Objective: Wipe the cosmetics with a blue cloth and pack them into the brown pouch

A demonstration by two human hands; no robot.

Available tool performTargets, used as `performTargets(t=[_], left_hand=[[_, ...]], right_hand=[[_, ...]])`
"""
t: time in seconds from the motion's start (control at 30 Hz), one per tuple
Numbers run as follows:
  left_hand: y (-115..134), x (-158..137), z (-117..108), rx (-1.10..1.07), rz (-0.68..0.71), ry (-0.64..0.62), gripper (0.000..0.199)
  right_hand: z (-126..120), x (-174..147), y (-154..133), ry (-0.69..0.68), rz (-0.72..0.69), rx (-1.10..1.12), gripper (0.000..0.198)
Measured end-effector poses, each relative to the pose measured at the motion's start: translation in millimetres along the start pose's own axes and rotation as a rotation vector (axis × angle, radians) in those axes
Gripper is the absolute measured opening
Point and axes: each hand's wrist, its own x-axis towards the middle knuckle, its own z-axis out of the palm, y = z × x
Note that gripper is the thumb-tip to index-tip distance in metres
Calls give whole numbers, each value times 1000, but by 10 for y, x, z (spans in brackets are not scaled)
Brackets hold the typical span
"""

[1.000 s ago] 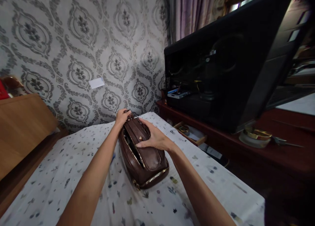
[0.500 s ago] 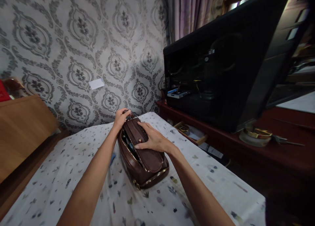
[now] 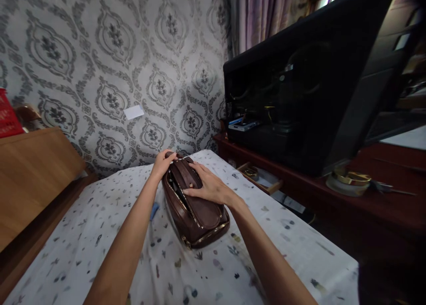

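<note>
Head view, bag: brown leather bag (image 3: 196, 207) lies mid-bed on the printed sheet (image 3: 83, 234), zip gaping.
Left hand (image 3: 162, 163): arm outstretched, fingers pinched at the bag's 12 o'clock end.
Right hand (image 3: 208, 187): spread flat, pressing the bag's top.

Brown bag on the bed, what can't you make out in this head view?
Head view:
- Brown bag contents: dark inside the open zipper.
- Left hand fingertips: curled over the bag's far end, so its grip is hidden.
- Blue item: mostly hidden by the left forearm.
- Right hand palm: flat on the bag, covering it there.
</note>
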Motion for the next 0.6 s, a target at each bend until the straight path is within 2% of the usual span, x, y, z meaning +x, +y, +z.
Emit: performTargets(t=[0.13, 0.27, 0.37, 0.6], left_hand=[[12, -141, 37, 40, 0, 79, 26], [16, -141, 176, 83, -12, 184, 22], [16, -121, 227, 100, -14, 214, 22], [-47, -137, 68, 87, -19, 223, 25]], right_hand=[[11, -38, -55, -3, -10, -33, 87], [15, -34, -122, -16, 27, -103, 85], [-5, -41, -201, -21, 47, -117, 80], [-25, -159, -563, -59, 211, -308, 86]])
